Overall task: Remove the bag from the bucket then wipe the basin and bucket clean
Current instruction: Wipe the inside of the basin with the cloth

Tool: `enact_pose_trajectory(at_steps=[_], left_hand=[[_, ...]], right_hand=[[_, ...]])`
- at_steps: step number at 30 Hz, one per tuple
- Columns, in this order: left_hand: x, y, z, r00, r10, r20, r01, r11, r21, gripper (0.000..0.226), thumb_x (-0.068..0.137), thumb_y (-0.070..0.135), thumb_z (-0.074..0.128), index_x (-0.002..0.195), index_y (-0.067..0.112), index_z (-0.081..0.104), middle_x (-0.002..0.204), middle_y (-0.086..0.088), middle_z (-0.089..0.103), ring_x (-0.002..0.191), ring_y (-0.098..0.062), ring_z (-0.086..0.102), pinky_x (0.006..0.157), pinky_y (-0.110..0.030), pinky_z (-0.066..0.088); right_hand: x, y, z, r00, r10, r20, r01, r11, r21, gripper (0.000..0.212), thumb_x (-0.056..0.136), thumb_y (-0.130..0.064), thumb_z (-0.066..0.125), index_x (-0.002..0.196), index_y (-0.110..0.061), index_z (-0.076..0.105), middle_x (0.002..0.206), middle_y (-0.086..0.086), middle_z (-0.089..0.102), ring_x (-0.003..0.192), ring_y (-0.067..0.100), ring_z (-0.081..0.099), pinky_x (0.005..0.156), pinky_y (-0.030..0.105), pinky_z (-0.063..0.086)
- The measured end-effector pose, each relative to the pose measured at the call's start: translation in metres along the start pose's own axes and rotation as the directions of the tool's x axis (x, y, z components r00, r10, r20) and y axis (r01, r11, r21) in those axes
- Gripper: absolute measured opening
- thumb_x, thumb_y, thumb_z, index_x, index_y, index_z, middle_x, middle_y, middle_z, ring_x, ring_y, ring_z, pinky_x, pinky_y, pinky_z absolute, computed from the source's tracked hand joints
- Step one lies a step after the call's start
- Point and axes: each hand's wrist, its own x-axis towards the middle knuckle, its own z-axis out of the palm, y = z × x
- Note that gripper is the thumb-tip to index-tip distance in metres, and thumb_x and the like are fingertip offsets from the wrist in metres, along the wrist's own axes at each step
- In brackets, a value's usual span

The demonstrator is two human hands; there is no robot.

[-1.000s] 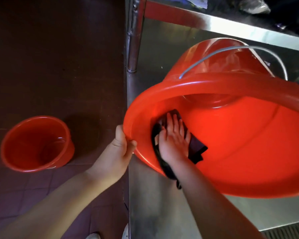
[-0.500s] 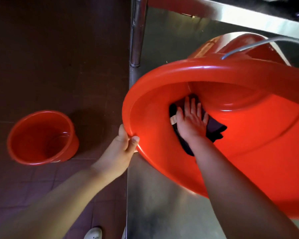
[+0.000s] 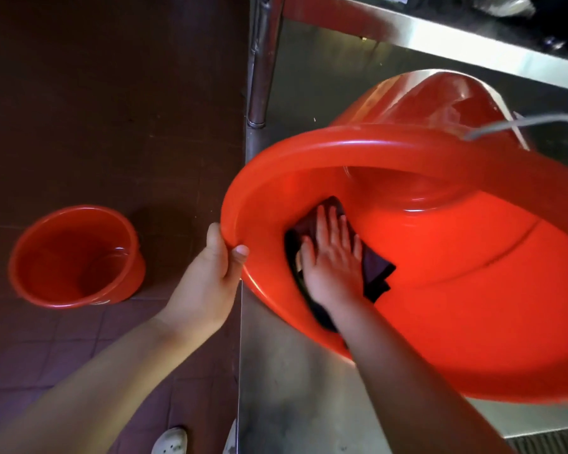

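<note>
The left hand (image 3: 210, 283) grips the tilted basin's (image 3: 473, 290) rim; inside, the right hand (image 3: 333, 263) presses flat, fingers straight, on a dark cloth (image 3: 376, 270).

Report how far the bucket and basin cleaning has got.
Done: no bag shows in the small red plastic bucket on the tiled floor. In hand: the left hand grips the rim of the large tilted red plastic basin while the right hand presses a dark cloth flat against its inner wall. Left: probably wiping the bucket.
</note>
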Motion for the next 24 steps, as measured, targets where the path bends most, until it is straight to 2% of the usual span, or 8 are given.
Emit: enact_pose_trajectory(at_steps=[4,9,11,13,15,17,20,24], left_hand=[[0.009,0.014,-0.018,0.997,0.076,0.008,-0.076,0.980,0.184,0.027,0.092,0.054,0.028,0.100,0.029,0.036,0.080,-0.005,0.064,0.073,-0.020,0.065,0.069,-0.052,0.053],[0.005,0.003,-0.008,0.999,-0.049,0.008,0.050,0.997,-0.054,0.033,0.095,0.041,0.042,0.108,0.011,0.041,0.098,-0.012,0.061,0.096,-0.024,0.063,0.087,-0.054,0.051],[-0.002,-0.009,0.004,0.979,-0.183,0.091,0.197,0.961,-0.193,0.021,0.096,0.018,0.045,0.112,0.005,0.040,0.111,-0.022,0.057,0.101,-0.023,0.061,0.088,-0.043,0.053],[-0.009,-0.017,0.015,0.956,-0.249,0.158,0.282,0.926,-0.251,0.018,0.098,0.006,0.041,0.111,0.019,0.041,0.114,-0.012,0.058,0.101,-0.013,0.063,0.079,-0.024,0.055],[-0.012,-0.020,0.022,0.962,-0.235,0.139,0.267,0.914,-0.304,0.026,0.098,0.004,0.038,0.107,0.029,0.042,0.111,-0.001,0.059,0.096,-0.003,0.064,0.072,-0.016,0.054],[-0.014,-0.025,0.023,0.972,-0.216,0.089,0.234,0.907,-0.352,0.026,0.098,0.004,0.039,0.109,0.026,0.043,0.108,-0.002,0.059,0.093,-0.003,0.065,0.076,-0.024,0.057],[-0.020,-0.032,0.019,0.978,-0.205,0.039,0.206,0.925,-0.318,0.029,0.097,0.003,0.041,0.115,0.026,0.043,0.103,-0.012,0.061,0.099,-0.033,0.063,0.089,-0.055,0.051],[-0.026,-0.037,0.011,0.985,-0.168,0.038,0.172,0.940,-0.296,0.034,0.096,0.007,0.045,0.110,0.037,0.047,0.099,0.009,0.065,0.098,-0.017,0.063,0.087,-0.051,0.053]], right_hand=[[0.053,0.044,-0.008,0.996,0.081,0.046,-0.079,0.996,-0.045,0.061,0.097,-0.047,0.025,0.152,-0.025,0.009,0.160,-0.003,0.008,0.146,0.019,0.009,0.117,0.043,0.009],[0.074,0.052,-0.005,0.994,0.088,0.068,-0.083,0.993,-0.082,0.061,0.096,-0.051,0.022,0.151,-0.027,0.010,0.160,-0.004,0.008,0.147,0.019,0.006,0.117,0.047,0.004],[0.071,0.046,-0.006,0.990,0.115,0.084,-0.108,0.990,-0.092,0.062,0.096,-0.051,0.022,0.151,-0.027,0.009,0.160,-0.004,0.007,0.147,0.020,0.004,0.117,0.049,0.002],[0.062,0.035,-0.010,0.982,0.163,0.092,-0.158,0.986,-0.057,0.063,0.096,-0.052,0.021,0.152,-0.026,0.008,0.160,-0.002,0.006,0.147,0.021,0.002,0.117,0.050,0.001],[0.038,0.015,-0.011,0.983,0.168,0.078,-0.169,0.986,-0.001,0.066,0.094,-0.055,0.017,0.152,-0.025,0.006,0.160,0.000,0.005,0.147,0.021,0.001,0.117,0.050,0.002],[-0.002,-0.013,-0.007,0.995,0.080,0.052,-0.083,0.995,0.051,0.073,0.089,-0.060,0.008,0.152,-0.024,0.003,0.160,0.002,0.004,0.147,0.022,0.001,0.117,0.050,0.003],[-0.059,-0.046,0.000,0.998,-0.054,0.046,0.051,0.997,0.065,0.080,0.084,-0.065,0.005,0.151,-0.021,-0.003,0.160,0.005,0.002,0.147,0.026,0.001,0.117,0.051,0.001],[-0.070,-0.047,0.001,0.995,-0.087,0.042,0.084,0.994,0.063,0.077,0.085,-0.066,0.004,0.150,-0.025,-0.010,0.160,0.002,-0.003,0.147,0.023,-0.004,0.117,0.048,0.001]])
